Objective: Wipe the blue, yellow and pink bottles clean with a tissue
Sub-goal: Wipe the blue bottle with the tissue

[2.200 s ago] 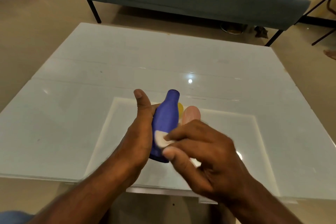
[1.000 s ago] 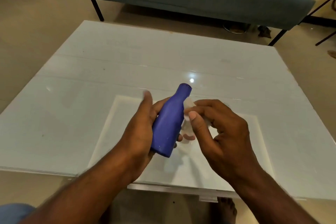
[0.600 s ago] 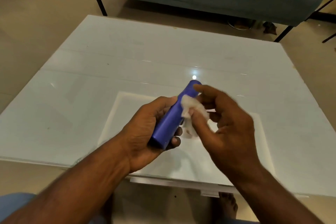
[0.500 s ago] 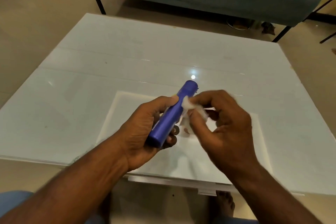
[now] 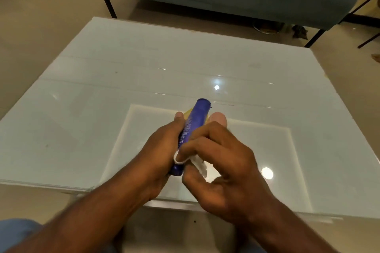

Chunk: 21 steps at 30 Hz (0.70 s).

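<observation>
Two hands busy | left hand (image 5: pixel 162 150) still grips blue bottle (image 5: pixel 195 121) | right hand (image 5: pixel 222 162) pinching tissue (image 5: pixel 198 163), moved down to base

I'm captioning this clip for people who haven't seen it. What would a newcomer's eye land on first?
The glossy dark blue plastic bottle, gripped by the left hand above the white glass-topped table, tilted with its cap pointing away. The right hand presses a crumpled white tissue against its lower end. Just behind it, a yellow bottle and a pink bottle peek out.
</observation>
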### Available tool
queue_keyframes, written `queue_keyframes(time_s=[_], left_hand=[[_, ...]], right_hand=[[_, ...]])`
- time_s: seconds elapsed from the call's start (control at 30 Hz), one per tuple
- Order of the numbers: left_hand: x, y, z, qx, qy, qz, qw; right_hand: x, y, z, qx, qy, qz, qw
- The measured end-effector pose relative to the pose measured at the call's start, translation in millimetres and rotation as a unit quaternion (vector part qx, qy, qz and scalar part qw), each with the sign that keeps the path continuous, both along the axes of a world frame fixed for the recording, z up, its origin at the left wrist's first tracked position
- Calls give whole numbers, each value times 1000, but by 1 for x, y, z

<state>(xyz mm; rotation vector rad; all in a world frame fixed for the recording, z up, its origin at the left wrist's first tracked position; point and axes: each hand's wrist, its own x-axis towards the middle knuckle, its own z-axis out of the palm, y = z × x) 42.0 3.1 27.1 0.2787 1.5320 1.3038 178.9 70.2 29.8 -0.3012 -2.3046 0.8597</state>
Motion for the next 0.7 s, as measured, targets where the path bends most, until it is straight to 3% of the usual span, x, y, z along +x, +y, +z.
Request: queue_keyframes(time_s=[0.07,0.17,0.23,0.37,0.57,0.7], left_hand=[[0,1,-3,-5,82,-14,997],[4,0,-5,3,168,-37,985],[3,0,-7,-3,173,-35,984],[-6,0,-4,4,143,4,990],[3,0,-7,10,177,-43,983],[-5,2,-8,13,146,5,989]], right_hand=[[-1,12,-1,-5,-3,-38,999],[1,42,2,-93,18,-148,984],[2,36,2,-81,7,-143,986],[3,-2,-3,-14,-33,-5,999],[4,38,0,-105,30,-164,980],[3,5,-5,-40,1,-51,998]])
